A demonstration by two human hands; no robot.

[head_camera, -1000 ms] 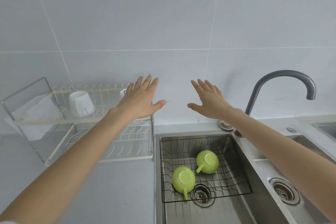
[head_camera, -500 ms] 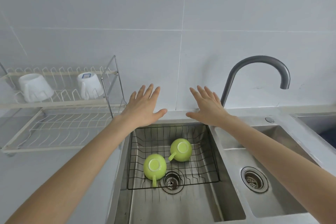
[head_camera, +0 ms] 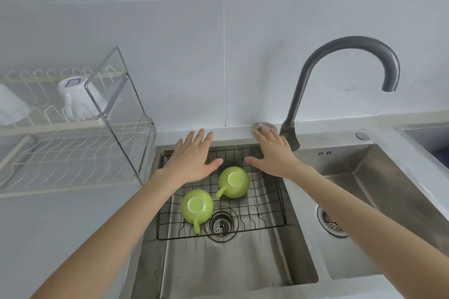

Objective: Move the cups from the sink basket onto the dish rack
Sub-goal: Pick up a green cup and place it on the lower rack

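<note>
Green ceramic cups, two of them, lie upside down in the black wire sink basket (head_camera: 267,201) at lower centre of the frame: the nearer lime-green cup (head_camera: 197,206) with its handle pointing toward the viewer, the farther lime-green cup (head_camera: 233,181) with its handle to the left, the two close but apart. Both hands hover above the basket's rear half, palms down, fingers spread, holding nothing; the left hand (head_camera: 192,161) is upper left of the farther cup, the right hand (head_camera: 273,155) upper right of it. Judgement: the task is at its reach stage, no cup lifted yet. The next move calls for a hand to drop onto a cup body or handle, close, and carry it leftward. The white wire dish rack (head_camera: 73,153) stands on the grey bench (head_camera: 60,226) at left of frame, its upper tier bearing two white mugs, one (head_camera: 77,98) in plain sight, its lower tier bare. The rack's clear end panel (head_camera: 116,109) faces the sink and may obstruct a direct sideways transfer. A dark curved tap (head_camera: 340,56) rises at right, clear of the route.
</note>
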